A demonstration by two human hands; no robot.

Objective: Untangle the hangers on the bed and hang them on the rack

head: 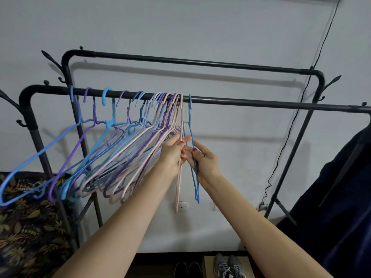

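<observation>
Forearms: two bare forearms reach up from the bottom edge and converge toward the front rail.
Floor below the wrists: grey sneakers sit on a cardboard box, with a pair of dark shoes just left of it.
Right of the right hand: a dark navy garment hangs at the frame edge, well apart from the fingers.
Left of the left hand: a leaf-patterned cloth lies low behind the rack's left posts.
Left hand: fingers curled, thumb and fingertips pinching the pink hanger at its shoulder; the pink hanger's hook sits on the rail.
Right hand: fingers curled around the lower wire of the blue hanger, thumb pressed on it; the two hands nearly touch.
Blue hanger: hooked over the rail straight above the right fingers, hanging edge-on, just right of the pink one.
Hanger bunch: blue, purple and pink hangers crowd the rail left of the left fingers, bodies fanned down-left and overlapping; the closest ones press against the back of the left hand.
Rack: black front rail runs above both hands; a second rail stands behind, higher.
Beyond the fingers: pale wall, a black cable dropping on the right, a wall socket low down.
</observation>
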